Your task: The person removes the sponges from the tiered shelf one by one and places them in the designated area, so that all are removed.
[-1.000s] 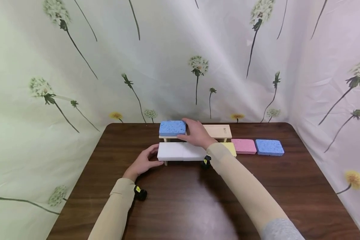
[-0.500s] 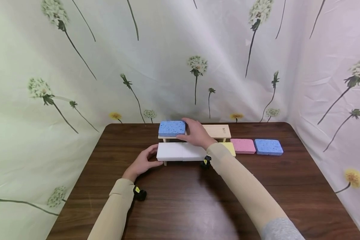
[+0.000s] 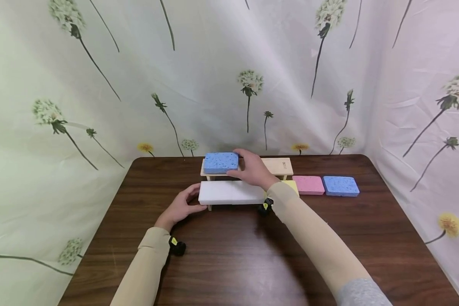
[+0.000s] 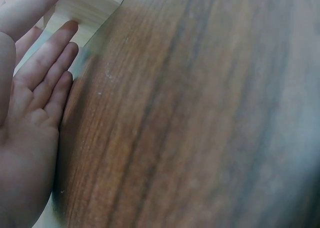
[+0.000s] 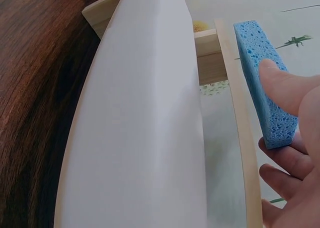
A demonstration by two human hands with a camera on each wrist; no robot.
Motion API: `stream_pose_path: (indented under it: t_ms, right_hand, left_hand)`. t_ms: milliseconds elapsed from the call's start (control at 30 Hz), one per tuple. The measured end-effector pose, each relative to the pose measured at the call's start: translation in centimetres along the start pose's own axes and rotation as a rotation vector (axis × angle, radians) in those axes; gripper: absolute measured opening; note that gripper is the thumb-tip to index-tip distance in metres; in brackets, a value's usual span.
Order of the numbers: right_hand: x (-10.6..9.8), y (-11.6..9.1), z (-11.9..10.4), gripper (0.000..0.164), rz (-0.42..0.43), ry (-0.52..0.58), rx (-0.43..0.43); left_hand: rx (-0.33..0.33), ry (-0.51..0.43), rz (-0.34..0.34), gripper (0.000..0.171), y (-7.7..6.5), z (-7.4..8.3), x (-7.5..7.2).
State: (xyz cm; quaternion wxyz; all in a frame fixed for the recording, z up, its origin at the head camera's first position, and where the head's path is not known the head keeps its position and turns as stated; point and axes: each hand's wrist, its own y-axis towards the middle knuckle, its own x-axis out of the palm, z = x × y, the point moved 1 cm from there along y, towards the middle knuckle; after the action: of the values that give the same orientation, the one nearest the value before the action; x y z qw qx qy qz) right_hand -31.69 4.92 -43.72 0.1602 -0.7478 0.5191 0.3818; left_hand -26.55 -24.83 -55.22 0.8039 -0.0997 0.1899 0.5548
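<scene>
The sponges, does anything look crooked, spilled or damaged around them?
Nothing stands out. The right hand holds a blue sponge that looks undamaged, the white blocks look level and the pink sponge lies flat on the table. I see no spill, though the right arm partly hides the yellow sponge.

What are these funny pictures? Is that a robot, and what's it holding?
No robot here: just a person's bare left hand and right hand! The wide picture is from a camera on the head, the others from cameras on each wrist. The right hand holds a blue sponge at the back of a wooden stand. The left hand touches the stand's end. White blocks lie along the front. On the table sit a pink sponge and another blue sponge.
</scene>
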Motion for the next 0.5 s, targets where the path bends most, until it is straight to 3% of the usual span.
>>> stream_pose_path:
  t_ms: [500]
  right_hand:
    - [-1.2,-1.3,0.2,0.082,0.004,0.009,-0.002]
  left_hand:
    - [-0.031,0.010,0.007,0.078,0.0,0.5,0.3]
